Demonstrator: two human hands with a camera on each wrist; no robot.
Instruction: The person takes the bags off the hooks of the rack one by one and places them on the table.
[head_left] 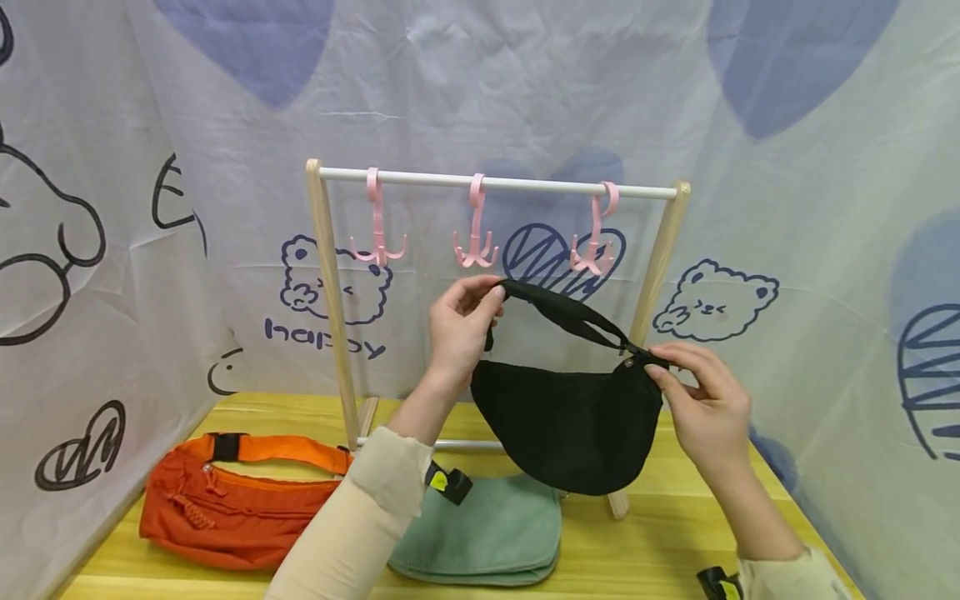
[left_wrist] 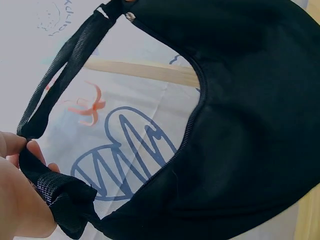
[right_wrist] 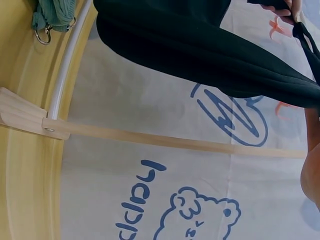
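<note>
A black shoulder bag (head_left: 566, 429) hangs in the air between my two hands, in front of the rack's right half. My left hand (head_left: 459, 329) pinches its strap (head_left: 562, 312) between thumb and fingers, holding it up at the left. At the bag's upper right corner, my right hand (head_left: 705, 408) pinches the strap end near a small metal ring. The left wrist view shows the bag's zipper (left_wrist: 192, 112) along the curved top edge. Just above the strap, a pink hook (head_left: 595, 250) hangs from the white rail (head_left: 540, 184).
Two more pink hooks hang on the rail, one at the left (head_left: 378, 242) and one in the middle (head_left: 476, 242). Wooden posts (head_left: 330, 283) carry the rail. An orange waist bag (head_left: 240, 517) and a green bag (head_left: 487, 533) lie on the yellow wood-grain table (head_left: 645, 558).
</note>
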